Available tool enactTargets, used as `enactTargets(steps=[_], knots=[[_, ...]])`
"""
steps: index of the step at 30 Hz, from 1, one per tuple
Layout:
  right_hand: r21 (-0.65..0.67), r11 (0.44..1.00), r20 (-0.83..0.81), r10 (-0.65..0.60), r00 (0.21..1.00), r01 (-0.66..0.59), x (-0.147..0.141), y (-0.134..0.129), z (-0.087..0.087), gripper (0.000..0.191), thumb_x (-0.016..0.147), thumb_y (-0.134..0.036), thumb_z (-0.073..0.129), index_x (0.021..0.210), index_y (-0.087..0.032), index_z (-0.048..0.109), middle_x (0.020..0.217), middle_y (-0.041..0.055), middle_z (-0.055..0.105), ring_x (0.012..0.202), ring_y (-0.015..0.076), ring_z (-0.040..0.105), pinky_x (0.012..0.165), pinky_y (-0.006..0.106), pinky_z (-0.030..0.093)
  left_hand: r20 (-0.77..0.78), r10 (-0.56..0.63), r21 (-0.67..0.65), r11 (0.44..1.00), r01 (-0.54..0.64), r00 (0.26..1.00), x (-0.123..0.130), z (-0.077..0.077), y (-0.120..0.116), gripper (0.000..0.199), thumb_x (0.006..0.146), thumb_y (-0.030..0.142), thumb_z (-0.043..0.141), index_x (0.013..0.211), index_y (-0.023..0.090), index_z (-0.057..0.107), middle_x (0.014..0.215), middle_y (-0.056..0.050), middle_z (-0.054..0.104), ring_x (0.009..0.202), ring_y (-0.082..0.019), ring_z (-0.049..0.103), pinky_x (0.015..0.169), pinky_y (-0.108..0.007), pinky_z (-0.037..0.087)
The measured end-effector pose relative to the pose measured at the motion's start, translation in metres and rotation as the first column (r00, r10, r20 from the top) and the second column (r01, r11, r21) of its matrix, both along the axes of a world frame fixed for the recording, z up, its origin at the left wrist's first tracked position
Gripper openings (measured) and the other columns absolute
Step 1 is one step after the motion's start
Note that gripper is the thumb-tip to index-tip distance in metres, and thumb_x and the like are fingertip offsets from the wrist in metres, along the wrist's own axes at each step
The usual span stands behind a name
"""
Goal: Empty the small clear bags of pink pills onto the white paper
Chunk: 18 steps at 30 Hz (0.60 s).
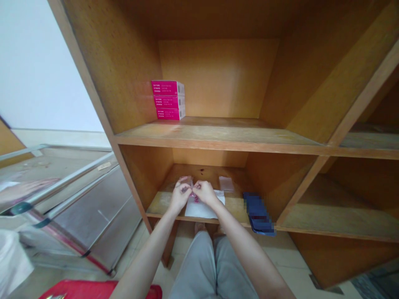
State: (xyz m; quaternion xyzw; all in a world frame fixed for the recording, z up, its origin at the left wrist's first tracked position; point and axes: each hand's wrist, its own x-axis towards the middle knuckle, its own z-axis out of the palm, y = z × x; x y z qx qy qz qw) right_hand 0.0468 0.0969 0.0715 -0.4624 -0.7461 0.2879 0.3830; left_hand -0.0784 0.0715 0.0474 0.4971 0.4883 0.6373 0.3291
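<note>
A: What's in the grip?
B: Sm. clear bag. L hand & R hand close together, both pinched on it, not apart.

A: Contents?
B: Pink-red bits just below the pinch. Too small to tell what they are.

A: Where's the bag?
B: Held just above a white sheet, inside the wood cabinet's lower compartment. Can't tell if it's touching the sheet. Sheet lies on the shelf under the grip.

A: Beside the grip?
B: 2nd clear bag on the shelf, just R of the hands, twd back. Further R, a dark blue pouch, blurred, at the shelf's front edge.

A: Above?
B: Upper shelf, well above the grip. 3 pink boxes stacked at its L side.

A: Below?
B: Grey trousers below the hands. Further down & L, a red item. Metal rack L of the cabinet.
</note>
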Motion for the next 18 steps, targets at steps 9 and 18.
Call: enactTargets(steps=[9,18], knots=[[0.055,0.974,0.226,-0.226,0.947,0.220,0.001,0.010,-0.009,0.012,0.069,-0.024,0.056,0.063,-0.016,0.064,0.067,0.0103,0.067,0.062,0.0190,0.060,0.054,0.024,0.035,0.093,0.076,-0.014,0.997,-0.075,0.993,-0.001,-0.011,0.006,0.006,0.057,0.015,0.064,0.054,0.016,0.058,0.099,-0.008,0.056,0.094,-0.023,0.054,0.077,-0.036,0.047],[0.134,0.991,0.139,-0.015,0.990,-0.004,0.006,0.009,-0.006,0.022,0.068,-0.008,0.050,0.078,-0.022,0.065,0.071,0.0012,0.067,0.065,0.0153,0.060,0.060,0.022,0.037,0.071,0.099,-0.085,0.992,-0.092,0.993,0.001,-0.023,0.010,0.004,0.058,0.016,0.061,0.055,0.016,0.059,0.078,-0.004,0.059,0.085,-0.020,0.057,0.075,-0.033,0.046]])
